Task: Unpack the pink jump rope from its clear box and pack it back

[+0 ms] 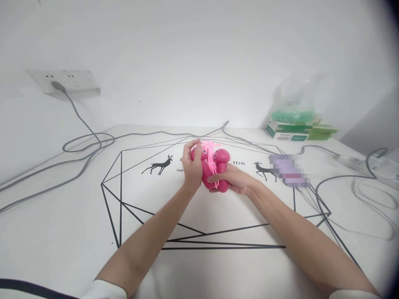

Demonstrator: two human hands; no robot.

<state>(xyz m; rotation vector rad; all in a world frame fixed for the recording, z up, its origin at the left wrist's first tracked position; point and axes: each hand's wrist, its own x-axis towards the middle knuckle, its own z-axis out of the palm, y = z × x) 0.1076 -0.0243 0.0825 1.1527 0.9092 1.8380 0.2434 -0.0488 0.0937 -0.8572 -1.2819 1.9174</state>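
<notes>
A pink skipping rope (222, 156) is held up over the middle of the table, its two dark-pink handles side by side. The handles have rounded heads with small eye shapes. Lighter pink cord is bundled between and around them. My left hand (192, 167) wraps the left handle, with the thumb near its head. From the right, my right hand (234, 178) grips the lower part of the handles, its thumb across the front over the cord. Some fingers of both hands are hidden behind the bundle.
The white table (224, 265) carries black line patterns and printed deer. A grey cable (84, 164) runs from a wall socket (77, 83) along the back. At right lie a blurred purple phone-like object (289, 170), more cables, and green-white boxes (289, 128) under a plastic bag (293, 99).
</notes>
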